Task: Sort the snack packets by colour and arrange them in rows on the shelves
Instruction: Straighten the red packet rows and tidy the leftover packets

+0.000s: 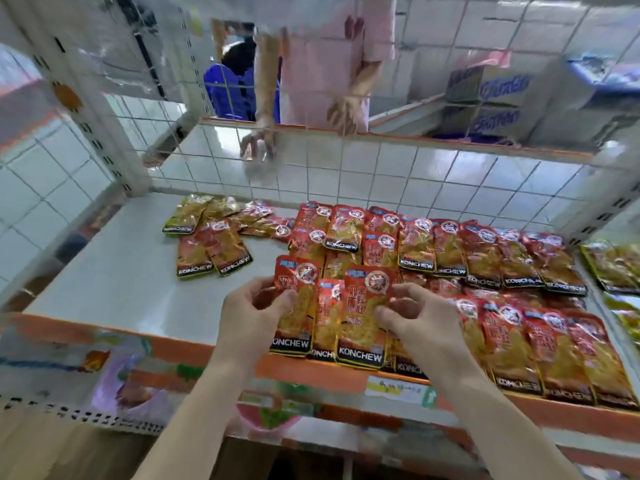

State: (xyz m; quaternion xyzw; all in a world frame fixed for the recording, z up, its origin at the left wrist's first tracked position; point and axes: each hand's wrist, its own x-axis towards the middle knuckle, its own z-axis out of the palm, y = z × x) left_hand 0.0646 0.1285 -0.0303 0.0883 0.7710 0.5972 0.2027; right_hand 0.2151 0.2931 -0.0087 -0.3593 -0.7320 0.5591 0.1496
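Two hands pinching red packets over shelf (121,271), left hand (249,313) grip on one packet (294,306), right hand (422,320) on another packet (363,317)

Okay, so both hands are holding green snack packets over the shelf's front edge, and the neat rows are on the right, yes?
Only the colour is wrong. The head view shows the left hand and right hand holding red packets, not green, over the front edge of the shelf; the neat rows are on the right.

Left hand (254,308), right hand (420,320) bare; forearms (194,410) uncovered to frame edge; fingers (391,315) slim.
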